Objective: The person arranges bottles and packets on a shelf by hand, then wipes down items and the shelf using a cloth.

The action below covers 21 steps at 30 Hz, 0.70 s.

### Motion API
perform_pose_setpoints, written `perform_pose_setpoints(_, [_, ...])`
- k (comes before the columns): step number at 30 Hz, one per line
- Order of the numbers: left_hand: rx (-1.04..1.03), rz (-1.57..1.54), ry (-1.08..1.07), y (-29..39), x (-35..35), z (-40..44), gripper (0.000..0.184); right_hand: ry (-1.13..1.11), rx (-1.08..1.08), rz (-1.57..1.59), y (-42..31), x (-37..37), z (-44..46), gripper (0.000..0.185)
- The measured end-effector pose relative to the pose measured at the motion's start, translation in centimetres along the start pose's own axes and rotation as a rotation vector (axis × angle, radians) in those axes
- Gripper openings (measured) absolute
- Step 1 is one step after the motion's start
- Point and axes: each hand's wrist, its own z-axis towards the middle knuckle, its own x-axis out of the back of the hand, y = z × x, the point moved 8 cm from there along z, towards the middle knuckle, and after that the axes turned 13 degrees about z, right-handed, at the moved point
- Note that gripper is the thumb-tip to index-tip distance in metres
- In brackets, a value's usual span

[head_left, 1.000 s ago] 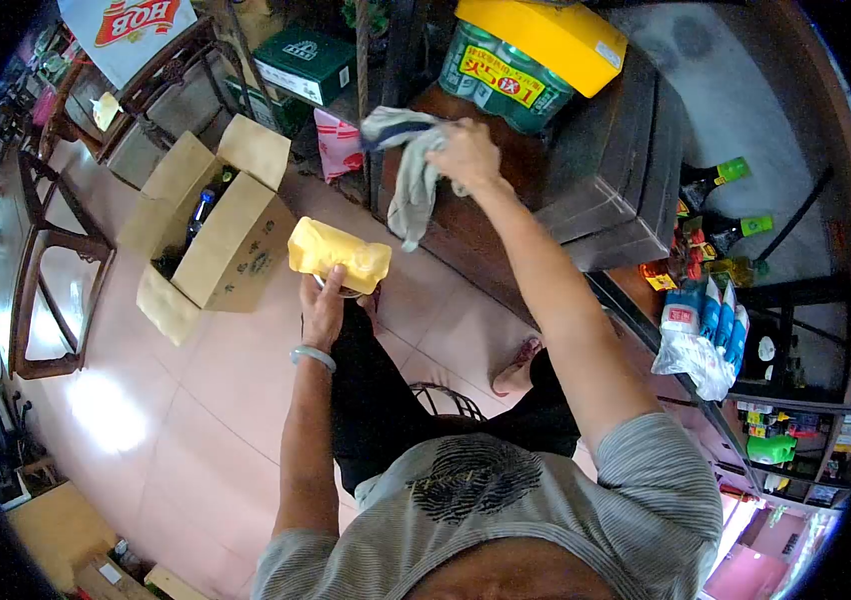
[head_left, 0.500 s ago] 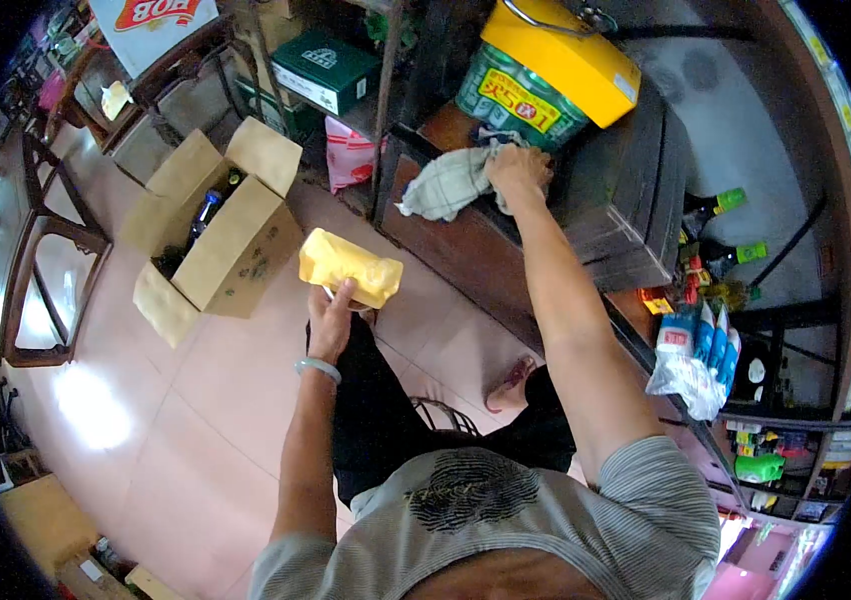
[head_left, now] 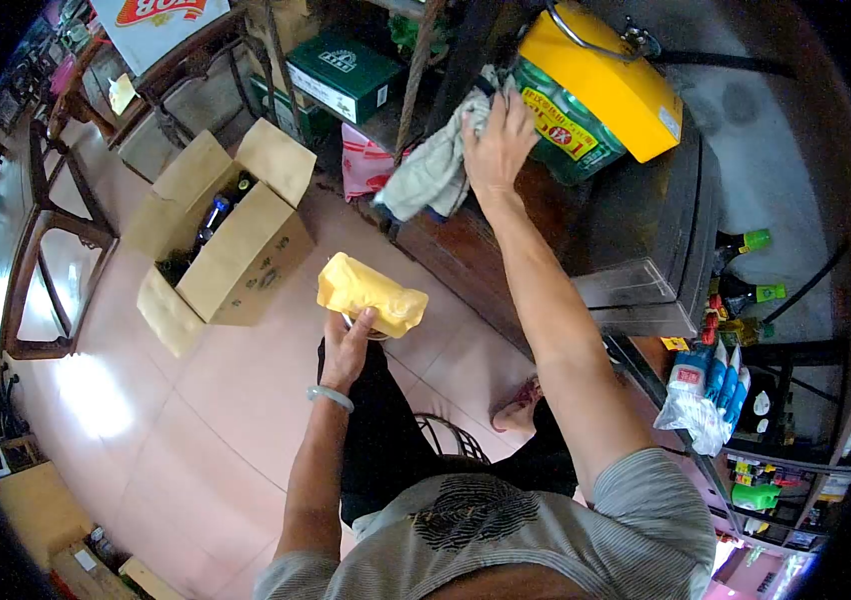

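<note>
My left hand (head_left: 348, 348), with a pale bangle at its wrist, grips a yellow soft packet (head_left: 371, 293) from below, over the floor. A crumpled light checked cloth (head_left: 426, 172) lies under my right hand (head_left: 502, 150), whose fingers press on it at the dark wooden shelf (head_left: 456, 248). Part of the cloth hangs over the shelf's edge. Just right of that hand stands a green shrink-wrapped pack (head_left: 568, 150), with a yellow box (head_left: 601, 82) on top of it.
On the tiled floor sits an open cardboard carton (head_left: 246, 255) with bottles inside. A green box (head_left: 346, 75) and a pink bag (head_left: 364, 165) are at the back. Bottles (head_left: 746, 292) and blue-white packets (head_left: 711, 385) line the right side. Wooden furniture (head_left: 56, 240) stands left.
My right hand and the cloth have moved away from me and a little left along the shelf, left of the green pack. The view has shifted slightly; my left hand still holds the packet.
</note>
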Motion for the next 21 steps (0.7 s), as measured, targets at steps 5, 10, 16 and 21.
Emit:
perform_pose_setpoints(5, [0.039, 0.005, -0.032, -0.5, -0.3, 0.3, 0.047, -0.919, -0.463, -0.121, 3.8, -5.5, -1.6, 0.057])
perform_pose_setpoints(10, [0.02, 0.0, -0.025, -0.1, -0.8, 0.5, 0.047, -0.942, -0.145, -0.218, 0.1, -3.7, 1.0, 0.068])
perform_pose_setpoints(16, [0.016, 0.026, 0.002, -1.2, -0.2, 0.8, 0.048, -1.161, -0.26, -0.164, 3.1, -8.5, -1.6, 0.08])
perform_pose_setpoints(21, [0.068, -0.042, -0.047, -1.4, -0.7, 0.9, 0.049, -1.208, -0.19, -0.198, 4.4, -10.7, -1.6, 0.085])
